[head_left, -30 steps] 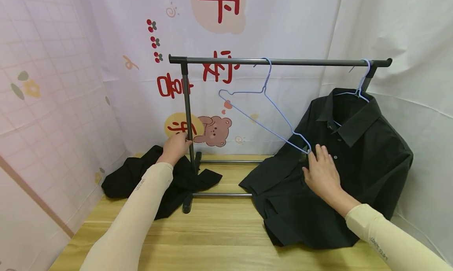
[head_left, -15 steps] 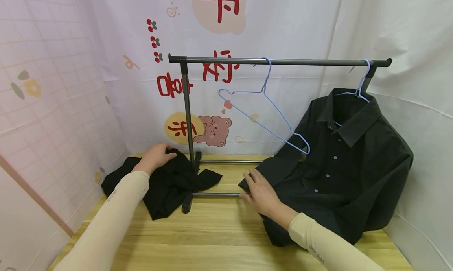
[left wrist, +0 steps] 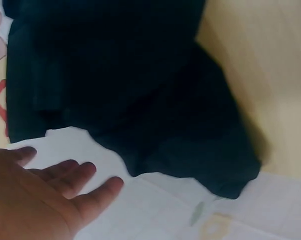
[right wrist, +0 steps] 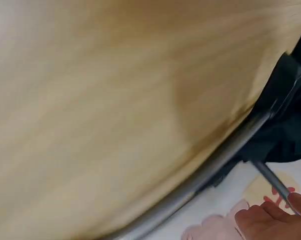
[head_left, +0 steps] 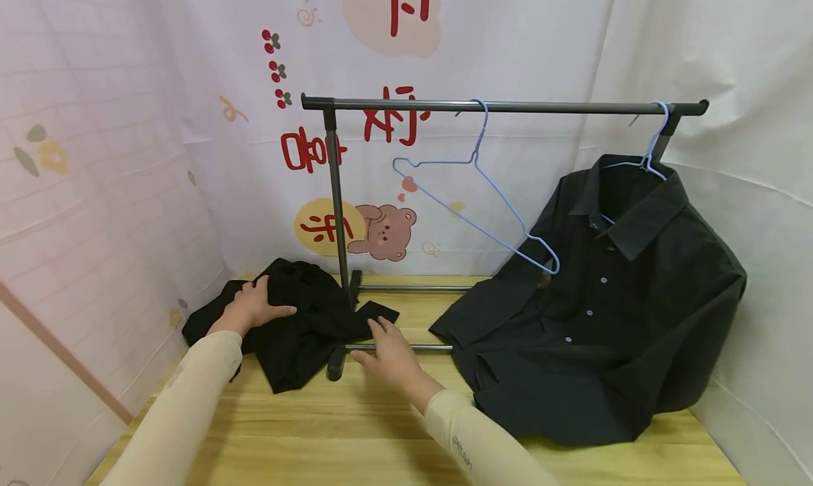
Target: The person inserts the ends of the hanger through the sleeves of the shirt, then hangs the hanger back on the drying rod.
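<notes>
Grip of the left hand (head_left: 253,308) is wide, fingers spread & loose over a crumpled black fabric garment (head_left: 311,324); can't tell if fingertips touch the cloth; garment lies nr far-left corner of the pale wood-grain desk (head_left: 305,436), one flap showing to R of the left upright of a dark grey tubular metal clothes rack (head_left: 540,107); grip of the right hand (head_left: 395,359) also wide, fingers relaxed, nr that flap & in front of the rack's lower rail (head_left: 432,348) in head view; contact unclear; mid-bar hangs a thin light-blue wire hanger (head_left: 470,221), tilted down to R; at bar's R end, a black long-sleeved collared shirt (head_left: 660,281) w/ small pale buttons hangs on a 2nd light-blue wire hanger (head_left: 653,144), hem on desk twd right edge; white printed cloth backdrop (head_left: 521,34) behind desk's far edge.
</notes>
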Available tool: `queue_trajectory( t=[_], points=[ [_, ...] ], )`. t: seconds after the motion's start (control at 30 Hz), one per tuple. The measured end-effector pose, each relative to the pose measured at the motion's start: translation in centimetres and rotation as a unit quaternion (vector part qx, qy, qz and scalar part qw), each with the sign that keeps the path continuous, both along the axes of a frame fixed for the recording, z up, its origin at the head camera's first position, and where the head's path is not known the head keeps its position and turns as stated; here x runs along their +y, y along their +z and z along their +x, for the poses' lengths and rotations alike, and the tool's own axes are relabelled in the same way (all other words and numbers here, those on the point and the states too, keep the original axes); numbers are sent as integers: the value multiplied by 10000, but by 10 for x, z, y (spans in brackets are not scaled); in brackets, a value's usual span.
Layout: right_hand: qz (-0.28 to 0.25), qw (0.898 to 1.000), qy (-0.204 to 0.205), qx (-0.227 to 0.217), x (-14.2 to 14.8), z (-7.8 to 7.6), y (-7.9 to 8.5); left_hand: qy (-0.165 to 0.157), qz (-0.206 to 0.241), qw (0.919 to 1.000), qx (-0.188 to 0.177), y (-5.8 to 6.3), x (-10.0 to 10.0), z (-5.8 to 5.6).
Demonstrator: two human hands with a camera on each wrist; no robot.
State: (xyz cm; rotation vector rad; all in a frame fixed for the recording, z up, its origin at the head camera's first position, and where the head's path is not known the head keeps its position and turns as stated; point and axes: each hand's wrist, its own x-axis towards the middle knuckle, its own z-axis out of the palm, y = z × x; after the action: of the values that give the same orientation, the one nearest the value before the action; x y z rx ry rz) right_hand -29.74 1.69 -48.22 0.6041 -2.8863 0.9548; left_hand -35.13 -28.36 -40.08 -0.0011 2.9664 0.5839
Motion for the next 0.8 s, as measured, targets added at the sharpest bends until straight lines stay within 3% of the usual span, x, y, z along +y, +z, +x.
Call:
queue_trajectory(
  t=[0.17, 0.33, 0.53, 0.67, 0.8],
  points=[
    [-351, 9990, -158, -248, -29, 7, -14, 220, 1, 9986, -475, -19, -4, 8],
    [-61, 9992, -226, -324, -46, 11, -18, 216, 45, 9968, -770, -35, -1, 10],
    [326, 9991, -216, -159, -57, 10, -11, -38, 40, 9974, -712, -51, 4, 7],
    [248, 9992, -133, -300, -61, 11, -6, -230, 5, 9971, -728, -63, 3, 6],
    [130, 9990, -162, -403, -62, 12, -5, -316, -303, 9981, -440, -70, 3, 7]
  ],
)
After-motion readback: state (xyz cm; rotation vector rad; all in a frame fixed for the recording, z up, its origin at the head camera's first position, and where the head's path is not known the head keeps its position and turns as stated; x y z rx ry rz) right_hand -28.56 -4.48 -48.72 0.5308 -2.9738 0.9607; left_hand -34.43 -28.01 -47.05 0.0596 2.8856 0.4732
